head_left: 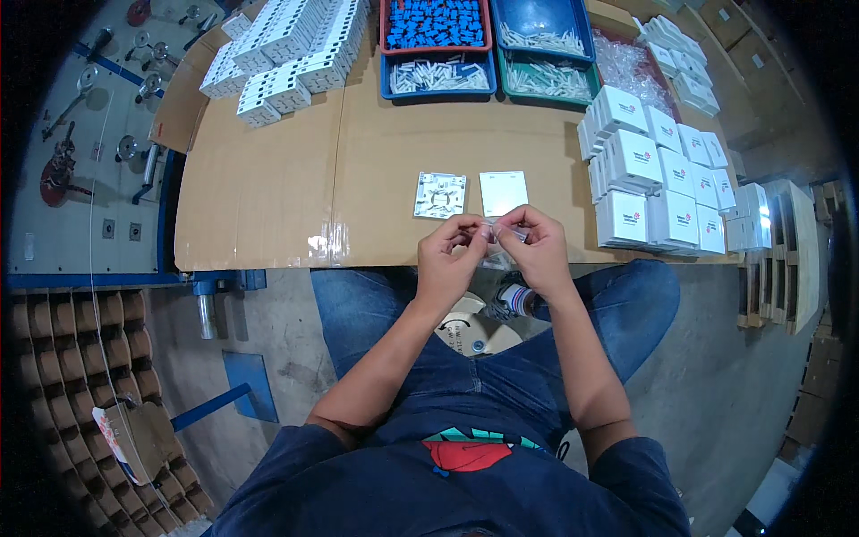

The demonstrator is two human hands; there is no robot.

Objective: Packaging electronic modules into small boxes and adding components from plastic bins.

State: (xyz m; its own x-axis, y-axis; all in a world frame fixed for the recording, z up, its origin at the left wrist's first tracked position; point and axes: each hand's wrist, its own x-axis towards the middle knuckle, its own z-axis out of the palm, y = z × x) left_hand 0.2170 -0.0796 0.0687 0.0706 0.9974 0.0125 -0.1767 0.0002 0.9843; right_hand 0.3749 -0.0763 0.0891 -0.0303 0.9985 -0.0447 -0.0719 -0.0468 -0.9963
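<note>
At the table's near edge my left hand (449, 254) and my right hand (537, 248) meet, fingers pinched together. Between them is a small clear plastic bag (497, 260), its lower part hanging below the fingertips. Whatever the bag contains is too small to make out. Just beyond my left hand lies a white square housing (440, 195), open side up, with fittings inside. To its right a flat white cover (504, 193) rests on the cardboard, close to my right fingers.
Cardboard (268, 188) covers the table. At the back stand a red tray of blue parts (436, 46) and blue and green trays of white pieces (438, 94). White boxes (631, 161) are stacked at right, white housings (295, 54) at back left.
</note>
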